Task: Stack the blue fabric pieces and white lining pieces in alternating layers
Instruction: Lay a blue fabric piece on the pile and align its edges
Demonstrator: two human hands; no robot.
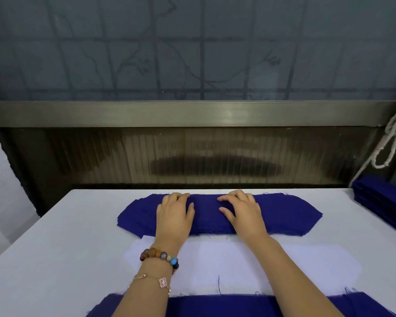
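Note:
A long blue fabric stack (pixel 288 213) with angled ends lies across the far middle of the white table (pixel 62 236). My left hand (pixel 174 216) rests on its left half, fingers slightly bent toward the far edge. My right hand (pixel 240 211) rests on the middle of the stack in the same way. Just in front of the stack lies a white lining piece (pixel 238 266) of the same shape, partly under my forearms. Another blue fabric piece (pixel 215 305) lies at the near edge, cut off by the frame.
A pile of more blue pieces (pixel 384 202) sits at the table's right edge. A white cord (pixel 389 143) hangs above it. A ribbed panel and metal rail (pixel 192 113) stand behind the table. White cloth (pixel 0 179) hangs at the left.

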